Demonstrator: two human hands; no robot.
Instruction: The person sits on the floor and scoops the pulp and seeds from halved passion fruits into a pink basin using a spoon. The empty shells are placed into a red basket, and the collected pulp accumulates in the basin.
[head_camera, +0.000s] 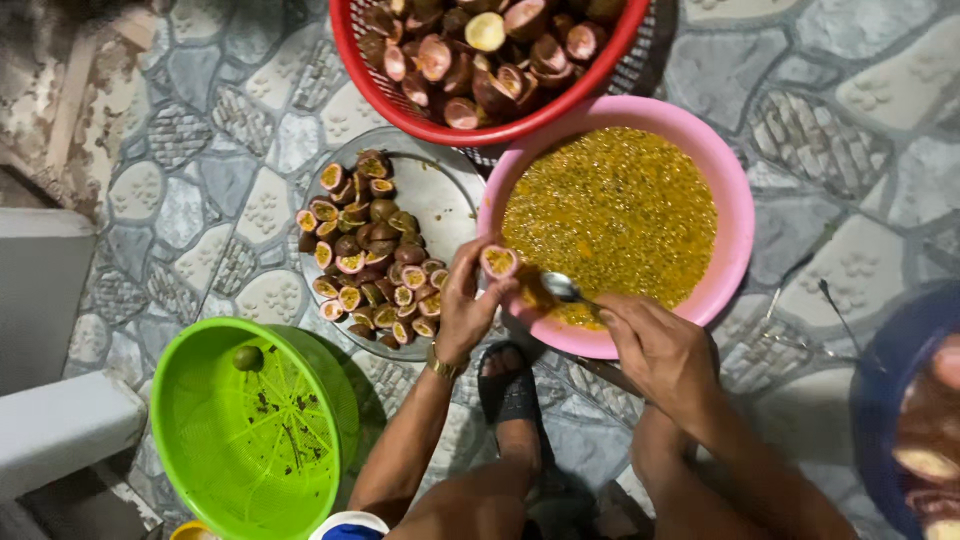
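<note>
Scooping a passion fruit half (498, 262) over the pink basin (735, 215)

The left hand (462, 305) pinches the half just above the basin rim; the right hand (655, 345) grips one spoon (560, 288). Best to tilt the half inward so pulp lands in the basin. One pink basin, one red basket (400, 105), one green strainer (200, 400), one glass plate (450, 185) holding too many halves to count

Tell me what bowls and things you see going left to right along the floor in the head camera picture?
Green basket → clear tray of halved passion fruit → left hand holding a fruit half → right hand with spoon → blue tub.
</note>
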